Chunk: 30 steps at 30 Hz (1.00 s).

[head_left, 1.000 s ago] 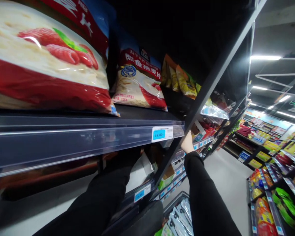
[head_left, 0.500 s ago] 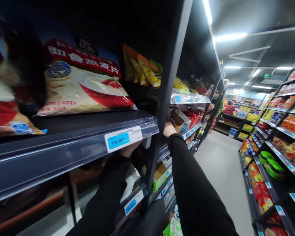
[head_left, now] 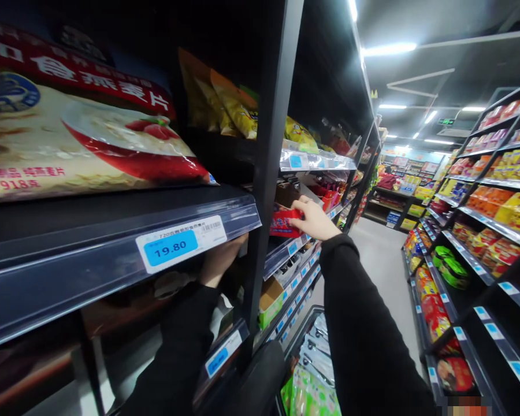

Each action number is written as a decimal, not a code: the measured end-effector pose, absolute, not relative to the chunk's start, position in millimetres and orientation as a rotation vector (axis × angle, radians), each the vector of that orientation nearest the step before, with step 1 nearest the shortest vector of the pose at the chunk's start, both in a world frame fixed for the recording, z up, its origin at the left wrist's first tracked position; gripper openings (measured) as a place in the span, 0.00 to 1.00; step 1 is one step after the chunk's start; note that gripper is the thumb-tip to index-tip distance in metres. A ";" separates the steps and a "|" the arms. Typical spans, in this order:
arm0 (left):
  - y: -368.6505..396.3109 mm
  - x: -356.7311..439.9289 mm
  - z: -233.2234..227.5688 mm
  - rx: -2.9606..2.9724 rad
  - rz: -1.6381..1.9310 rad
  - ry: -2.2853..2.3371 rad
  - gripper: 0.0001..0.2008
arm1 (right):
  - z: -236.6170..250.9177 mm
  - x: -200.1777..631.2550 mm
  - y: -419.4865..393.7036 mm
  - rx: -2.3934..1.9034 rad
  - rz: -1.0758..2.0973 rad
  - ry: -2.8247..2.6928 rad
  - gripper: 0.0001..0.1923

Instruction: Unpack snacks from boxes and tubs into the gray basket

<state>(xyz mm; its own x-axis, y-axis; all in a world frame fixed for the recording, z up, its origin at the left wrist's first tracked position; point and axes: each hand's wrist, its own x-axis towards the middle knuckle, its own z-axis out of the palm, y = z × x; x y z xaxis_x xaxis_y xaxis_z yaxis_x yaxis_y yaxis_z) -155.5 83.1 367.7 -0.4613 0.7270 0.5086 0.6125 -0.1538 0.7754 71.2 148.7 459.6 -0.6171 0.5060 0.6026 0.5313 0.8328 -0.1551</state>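
My right hand [head_left: 314, 218] reaches past the upright post and pinches the edge of a red snack packet [head_left: 283, 222] with pale lettering, just above a lower shelf. The packet's left end is hidden behind the post [head_left: 271, 138]. My left hand [head_left: 223, 258] is beneath the upper shelf's front edge, beside the price label [head_left: 179, 245] marked 19.80. Its fingers are hidden behind the shelf edge. On the shelf above it lies a large oatmeal bag [head_left: 99, 138] in red and cream.
Yellow snack bags [head_left: 229, 104] stand beside the oatmeal. A green open carton [head_left: 271, 309] sits lower down. Below my right arm is a dark basket [head_left: 305, 320] holding packaged goods. An aisle [head_left: 379, 260] runs right, with a stocked shelf [head_left: 481, 231] opposite.
My right hand has drawn back out of the lower shelf and now shows with the red packet in its fingers. The view has shifted rightward; the basket has come into view.
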 end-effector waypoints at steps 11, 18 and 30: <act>-31.9 -26.5 292.5 1.598 2.527 1.093 0.17 | 360.9 159.1 -15.5 -0.972 0.004 -1.951 0.03; -44.2 37.6 224.7 0.825 1.814 0.630 0.35 | 337.6 155.2 -49.0 -1.100 0.170 -1.796 0.05; 31.5 -20.9 304.9 2.242 1.738 1.567 0.18 | 403.6 200.7 16.4 -0.994 -0.041 -1.796 0.05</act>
<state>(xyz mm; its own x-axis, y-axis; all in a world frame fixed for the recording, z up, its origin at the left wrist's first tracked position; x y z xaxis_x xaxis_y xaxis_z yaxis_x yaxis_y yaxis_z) -20.9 31.5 304.9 -0.0398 0.6143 0.7881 0.7204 -0.5289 0.4486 200.7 16.4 403.6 -0.1211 0.6026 0.7888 0.6376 0.6563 -0.4035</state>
